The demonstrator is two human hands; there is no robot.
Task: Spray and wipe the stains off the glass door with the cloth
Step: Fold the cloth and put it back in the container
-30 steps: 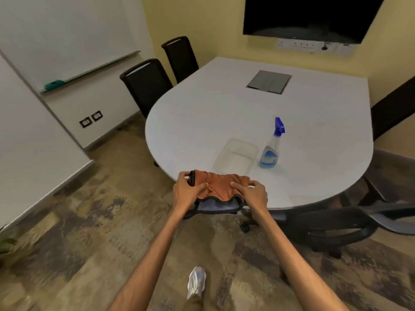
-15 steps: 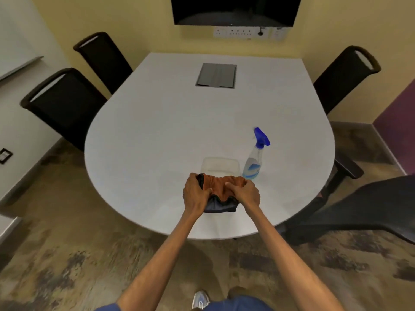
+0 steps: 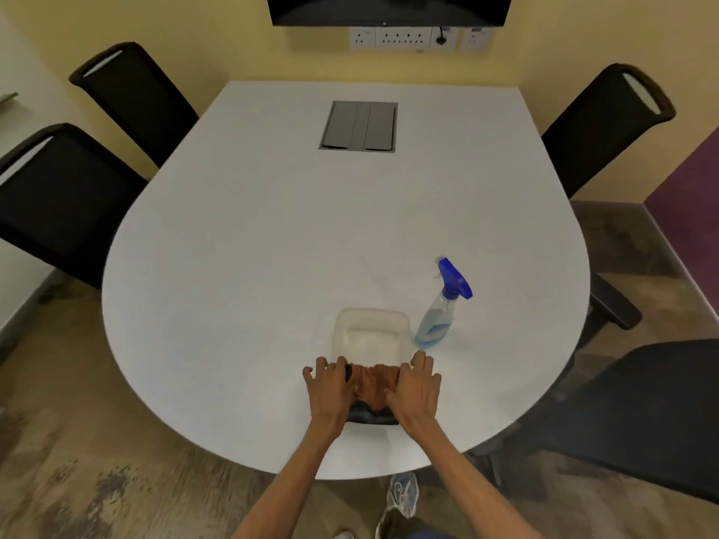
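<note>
The left hand (image 3: 328, 390) and right hand (image 3: 414, 390), fingers now spread flat rather than gripping, press the bunched orange cloth (image 3: 373, 383) onto the white oval surface (image 3: 233, 305), at six o'clock of a translucent plastic tub (image 3: 371, 332). The blue-triggered spray bottle (image 3: 437, 320) stands at their one o'clock. The cloth appears set down, with no glass door in view.

**Office meeting room.** A white desk (image 3: 272, 266), rounded at its near end, is filling the middle of the room. A grey flip-lid cable box (image 3: 358, 126) is sitting flush in the desk's far half. Black chairs are standing round it: a far-left chair (image 3: 136, 99), a near-left chair (image 3: 58, 196), a far-right chair (image 3: 607, 126) and a near-right chair (image 3: 642, 414). A dark wall screen (image 3: 389, 7) is hanging on the yellow far wall, with a row of white power sockets (image 3: 404, 37) running just beneath it. Mottled brown carpet (image 3: 78, 441) is covering the floor. A purple wall (image 3: 692, 180) is showing at the right edge.
</note>
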